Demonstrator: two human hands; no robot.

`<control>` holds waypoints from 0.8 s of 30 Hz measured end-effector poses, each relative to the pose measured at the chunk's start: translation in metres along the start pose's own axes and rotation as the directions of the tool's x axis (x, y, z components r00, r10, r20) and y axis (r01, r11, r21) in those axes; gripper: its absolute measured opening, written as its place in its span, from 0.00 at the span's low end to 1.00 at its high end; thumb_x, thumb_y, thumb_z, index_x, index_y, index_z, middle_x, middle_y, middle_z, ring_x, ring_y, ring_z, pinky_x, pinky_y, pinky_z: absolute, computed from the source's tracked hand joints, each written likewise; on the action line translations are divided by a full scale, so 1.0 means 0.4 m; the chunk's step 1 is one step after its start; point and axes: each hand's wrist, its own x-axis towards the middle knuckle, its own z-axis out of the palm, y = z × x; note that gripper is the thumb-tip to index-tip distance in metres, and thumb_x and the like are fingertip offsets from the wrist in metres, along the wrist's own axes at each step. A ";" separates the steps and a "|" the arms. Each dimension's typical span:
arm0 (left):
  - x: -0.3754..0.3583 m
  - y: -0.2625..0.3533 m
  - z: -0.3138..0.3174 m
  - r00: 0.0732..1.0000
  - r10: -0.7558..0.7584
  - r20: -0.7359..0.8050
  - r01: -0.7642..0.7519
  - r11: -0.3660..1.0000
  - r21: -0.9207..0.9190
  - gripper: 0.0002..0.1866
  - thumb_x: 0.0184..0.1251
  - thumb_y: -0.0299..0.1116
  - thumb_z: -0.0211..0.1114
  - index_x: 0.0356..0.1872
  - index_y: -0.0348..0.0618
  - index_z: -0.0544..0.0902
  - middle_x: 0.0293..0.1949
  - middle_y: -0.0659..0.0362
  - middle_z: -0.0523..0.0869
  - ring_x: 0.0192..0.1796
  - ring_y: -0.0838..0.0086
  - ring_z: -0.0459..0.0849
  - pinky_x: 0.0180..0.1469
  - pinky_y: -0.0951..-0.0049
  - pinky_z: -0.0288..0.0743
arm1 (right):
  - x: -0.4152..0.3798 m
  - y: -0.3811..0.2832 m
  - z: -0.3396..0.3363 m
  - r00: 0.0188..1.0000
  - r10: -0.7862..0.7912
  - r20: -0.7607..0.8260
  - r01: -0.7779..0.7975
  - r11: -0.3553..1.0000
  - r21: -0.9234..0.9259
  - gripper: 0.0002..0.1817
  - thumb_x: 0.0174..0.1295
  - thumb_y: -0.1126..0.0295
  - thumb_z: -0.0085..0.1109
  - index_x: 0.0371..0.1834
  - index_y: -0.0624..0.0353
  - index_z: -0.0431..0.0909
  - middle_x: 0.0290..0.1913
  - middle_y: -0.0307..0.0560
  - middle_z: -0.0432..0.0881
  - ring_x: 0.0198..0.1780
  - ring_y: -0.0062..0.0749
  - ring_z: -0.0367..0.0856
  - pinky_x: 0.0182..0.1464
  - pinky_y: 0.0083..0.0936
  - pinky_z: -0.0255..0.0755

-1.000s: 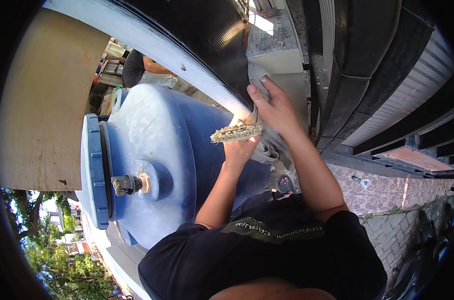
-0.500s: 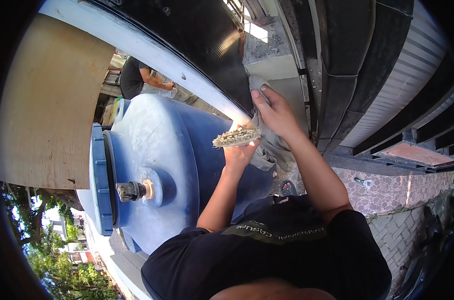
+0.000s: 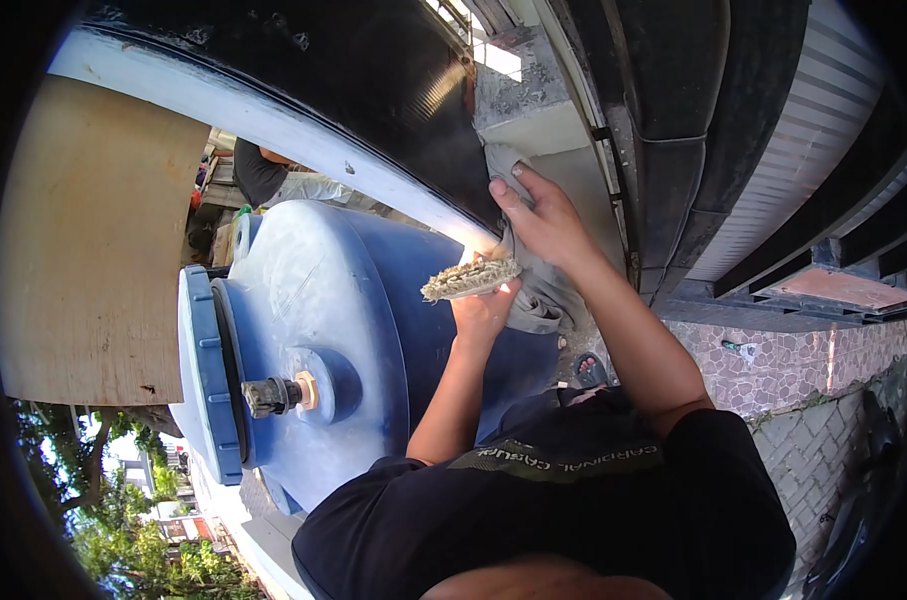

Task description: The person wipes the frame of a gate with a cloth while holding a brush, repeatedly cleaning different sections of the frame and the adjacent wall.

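- Shifted since half a second ago: blue tank [image 3: 314,260], now lower in the frame; co-worker [image 3: 258,172], whose forearm showed before, now mostly cut off from sight past the elbow. Both hands keep nearly the same places in the view.
- Left hand [image 3: 482,312]: closed on a brush, forearm in front of the tank; part of the grip hidden by the brush.
- Brush [image 3: 471,280]: one, pale, rough fibres along its upper face; held crosswise beside the lower end of the white beam, ragged end pointing away from the right hand.
- Right hand [image 3: 546,222]: laid against a cloth, thumb and forefinger apart; remaining fingers hidden, so whether the cloth is gripped cannot be told.
- Cloth [image 3: 539,315]: one, grey, crumpled; runs from behind the right hand's fingertips down to folds near the brush.
- White beam [image 3: 264,125]: long, slanting, bordering a glossy dark panel [image 3: 344,60]; lower end just beside the brush.
- Tank fittings: ribbed blue lid [image 3: 209,375], in place; dark pipe fitting [image 3: 271,397] projecting from the shoulder.
- Wooden board [image 3: 94,240]: tan, beyond the lid.
- Dark T-shirt [image 3: 544,510]: worn by the person, lettered across the chest.
- Sandalled foot [image 3: 591,370]: one, below the cloth.
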 end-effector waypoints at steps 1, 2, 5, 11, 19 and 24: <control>0.009 0.005 0.004 1.000 0.014 -0.013 -0.015 0.999 -0.050 0.13 0.45 0.21 0.64 0.35 0.38 0.75 0.25 0.61 0.79 0.26 0.76 0.77 0.31 0.76 0.70 | 0.004 0.029 0.004 0.999 -0.037 -0.017 0.037 0.999 0.016 0.41 0.57 0.40 0.55 0.56 0.73 0.70 0.53 0.66 0.76 0.58 0.47 0.74 0.58 0.31 0.66; 0.015 0.010 0.011 0.999 0.019 -0.039 -0.025 0.987 -0.161 0.12 0.45 0.22 0.64 0.34 0.38 0.76 0.24 0.60 0.78 0.26 0.73 0.77 0.31 0.74 0.70 | 0.013 0.002 -0.005 0.999 -0.041 -0.017 0.041 0.999 0.011 0.41 0.57 0.40 0.55 0.56 0.73 0.70 0.53 0.66 0.76 0.58 0.47 0.74 0.58 0.31 0.66; 0.011 -0.024 0.013 0.995 0.095 0.024 -0.098 0.975 0.201 0.11 0.45 0.23 0.64 0.33 0.38 0.76 0.23 0.60 0.78 0.26 0.72 0.77 0.31 0.73 0.70 | 0.021 -0.063 -0.022 0.996 0.063 0.055 -0.067 0.994 0.083 0.42 0.57 0.40 0.56 0.57 0.73 0.69 0.54 0.66 0.75 0.59 0.46 0.73 0.59 0.31 0.65; 0.017 0.009 0.011 0.998 0.028 -0.052 -0.028 1.000 -0.001 0.09 0.43 0.23 0.63 0.29 0.39 0.77 0.23 0.59 0.78 0.25 0.71 0.77 0.30 0.72 0.70 | 0.026 -0.030 -0.010 0.994 -0.029 0.104 0.006 0.977 0.213 0.41 0.57 0.41 0.55 0.58 0.73 0.68 0.56 0.65 0.74 0.60 0.45 0.71 0.61 0.29 0.63; 0.020 -0.003 0.009 0.998 0.051 -0.031 -0.054 0.991 -0.122 0.07 0.45 0.22 0.64 0.28 0.38 0.77 0.21 0.58 0.77 0.24 0.72 0.77 0.29 0.73 0.70 | 0.014 -0.020 -0.007 0.996 -0.058 0.066 0.041 0.973 0.227 0.37 0.58 0.42 0.55 0.54 0.69 0.73 0.50 0.58 0.78 0.54 0.39 0.76 0.56 0.28 0.66; 0.012 -0.003 0.000 0.998 0.058 0.026 -0.059 0.997 0.043 0.08 0.46 0.21 0.64 0.30 0.38 0.77 0.23 0.59 0.79 0.24 0.73 0.78 0.30 0.73 0.71 | 0.002 -0.025 -0.030 0.990 0.005 0.138 -0.023 0.992 0.125 0.32 0.60 0.45 0.55 0.53 0.66 0.74 0.49 0.55 0.79 0.53 0.36 0.76 0.56 0.27 0.66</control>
